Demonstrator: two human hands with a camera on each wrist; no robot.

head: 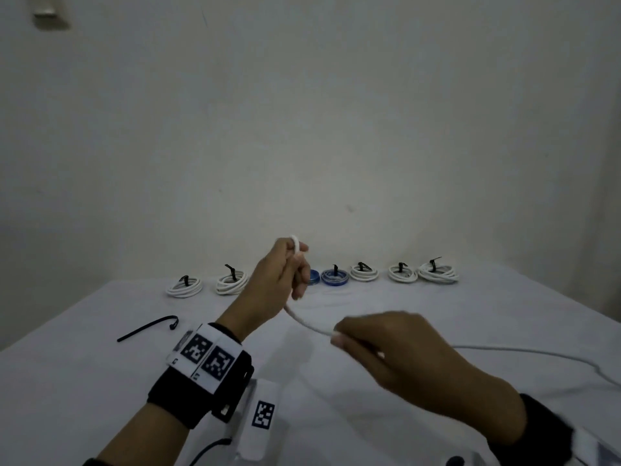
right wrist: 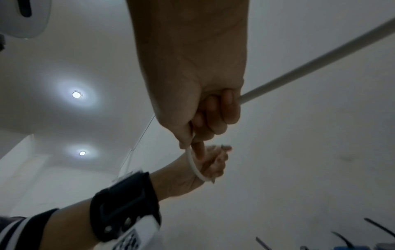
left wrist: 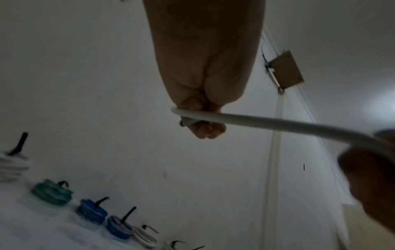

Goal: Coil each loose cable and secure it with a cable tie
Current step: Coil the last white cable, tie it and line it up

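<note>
Above table (head: 100,381), both hands apparently grip white cable (head: 304,322).

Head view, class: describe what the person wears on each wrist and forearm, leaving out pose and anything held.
The left hand is bare; behind it sits a black wrist strap carrying white panels printed with black square code markers. The right hand is bare too, with a black band or cuff at its wrist. No gloves or rings show.
</note>
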